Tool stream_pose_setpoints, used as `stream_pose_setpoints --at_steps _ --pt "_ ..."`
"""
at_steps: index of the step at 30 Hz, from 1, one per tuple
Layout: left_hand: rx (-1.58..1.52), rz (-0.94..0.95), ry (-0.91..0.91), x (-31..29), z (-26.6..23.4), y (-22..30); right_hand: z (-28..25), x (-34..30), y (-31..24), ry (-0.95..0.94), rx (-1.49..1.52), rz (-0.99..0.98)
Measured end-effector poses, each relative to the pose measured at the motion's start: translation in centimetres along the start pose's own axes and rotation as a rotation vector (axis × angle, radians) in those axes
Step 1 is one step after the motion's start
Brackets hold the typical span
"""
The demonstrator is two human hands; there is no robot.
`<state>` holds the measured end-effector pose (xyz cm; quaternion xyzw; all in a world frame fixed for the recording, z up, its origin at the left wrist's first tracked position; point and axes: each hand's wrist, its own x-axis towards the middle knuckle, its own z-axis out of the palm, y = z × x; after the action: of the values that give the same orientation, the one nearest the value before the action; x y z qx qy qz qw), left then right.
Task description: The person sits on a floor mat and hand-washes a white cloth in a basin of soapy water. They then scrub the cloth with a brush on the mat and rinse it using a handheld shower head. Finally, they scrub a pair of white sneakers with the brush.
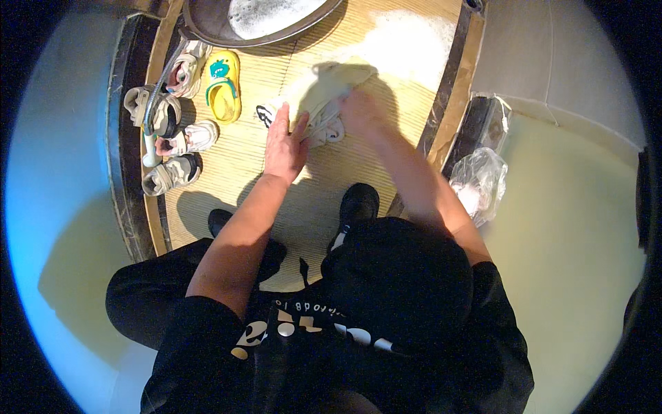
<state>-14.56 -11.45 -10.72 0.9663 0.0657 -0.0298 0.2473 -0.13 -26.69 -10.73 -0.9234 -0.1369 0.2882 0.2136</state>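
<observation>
A wet, pale cream garment (pixel 329 88) lies bunched on the ribbed yellowish floor, with a small black print at its left end. My left hand (pixel 285 148) rests at its near left edge, fingers stretched out and thumb apart. Over the garment's right side is my right hand (pixel 360 114), smeared by motion. Whether its fingers grip the cloth does not show.
A dark basin (pixel 200 24) of suds (pixel 265 15) stands at the top; white foam (pixel 407 45) spreads right of it. Leftward are a yellow clog (pixel 224 100), several shoes (pixel 171 174) and a hand shower (pixel 149 148). A clear plastic bag (pixel 483 179) sits at the right.
</observation>
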Motion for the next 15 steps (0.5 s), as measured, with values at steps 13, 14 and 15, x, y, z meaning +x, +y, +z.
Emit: stream_pose_setpoints --at_steps 13,14,15 --pt "-0.058 -0.045 0.011 0.3 0.1 0.3 -0.6 -0.7 -0.3 -0.097 -0.155 0.088" --pt "-0.061 -0.053 0.004 0.2 0.1 0.1 -1.4 0.1 0.5 -0.059 -0.142 0.129" --pt "-0.051 -0.049 0.005 0.2 0.1 0.0 -3.3 0.7 0.8 -0.021 -0.125 0.175"
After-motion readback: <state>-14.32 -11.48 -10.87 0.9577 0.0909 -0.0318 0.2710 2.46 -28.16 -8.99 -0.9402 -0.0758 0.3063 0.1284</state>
